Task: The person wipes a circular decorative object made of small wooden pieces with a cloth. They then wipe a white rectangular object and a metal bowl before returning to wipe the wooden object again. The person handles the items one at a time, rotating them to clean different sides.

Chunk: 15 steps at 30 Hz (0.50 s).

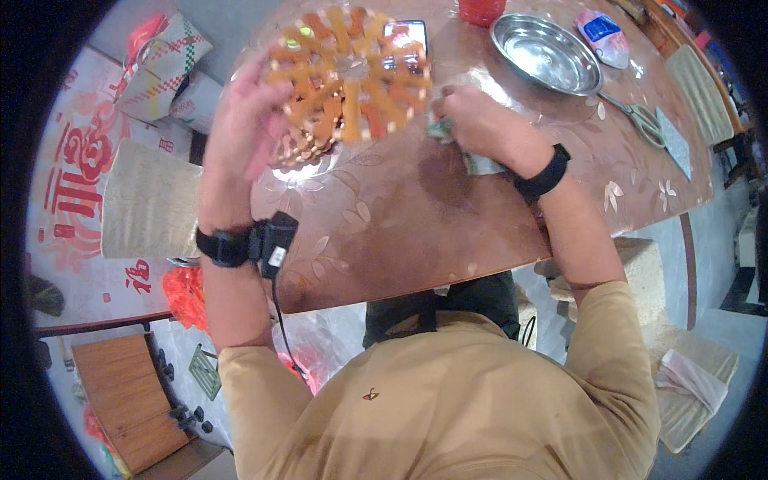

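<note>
Currently my left hand [244, 120] grips the left rim of an orange wooden trivet [348, 76], holding it tilted above the brown table [416, 216]. Right of the trivet's lower edge, my right hand [480, 124] is clenched on a crumpled cloth [480, 164] pressed to the table. Farther right lie a steel dish [548, 56] and scissors [640, 118].

Round orange-and-tan wooden lattice trivet [348, 76] looked matt, brown tabletop [416, 216] beneath it glossy and smooth, shiny round metal dish [546, 54] right of the trivet, grey-green cloth [480, 162] soft and crumpled.
</note>
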### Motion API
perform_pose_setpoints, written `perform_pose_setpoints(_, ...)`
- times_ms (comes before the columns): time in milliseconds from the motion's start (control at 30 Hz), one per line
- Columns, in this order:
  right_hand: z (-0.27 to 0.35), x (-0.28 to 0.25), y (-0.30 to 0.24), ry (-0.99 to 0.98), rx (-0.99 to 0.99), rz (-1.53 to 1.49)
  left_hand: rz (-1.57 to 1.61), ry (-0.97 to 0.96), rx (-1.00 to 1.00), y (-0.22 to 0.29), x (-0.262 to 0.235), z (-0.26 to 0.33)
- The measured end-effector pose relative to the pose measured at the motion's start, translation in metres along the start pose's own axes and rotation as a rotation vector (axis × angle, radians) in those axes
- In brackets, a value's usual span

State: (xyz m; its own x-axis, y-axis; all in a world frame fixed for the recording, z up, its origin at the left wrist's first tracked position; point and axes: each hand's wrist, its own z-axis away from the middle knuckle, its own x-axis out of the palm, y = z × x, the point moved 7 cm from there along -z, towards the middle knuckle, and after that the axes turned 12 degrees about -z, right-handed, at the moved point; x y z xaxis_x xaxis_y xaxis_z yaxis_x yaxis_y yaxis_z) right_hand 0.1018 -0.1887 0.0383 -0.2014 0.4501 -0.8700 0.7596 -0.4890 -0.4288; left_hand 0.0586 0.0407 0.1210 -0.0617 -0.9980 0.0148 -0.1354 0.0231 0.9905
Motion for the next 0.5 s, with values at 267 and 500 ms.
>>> perform_pose_setpoints(267, -0.007, 0.035, -0.053, -0.036, -0.253, -0.149, 0.094, -0.430, 0.105, 0.029, 0.132, -0.087)
perform_pose_setpoints(500, 0.001, 0.031, -0.031, 0.128, -0.218, -0.398, 0.250, -0.369, -0.102, -0.077, 0.226, -0.167)
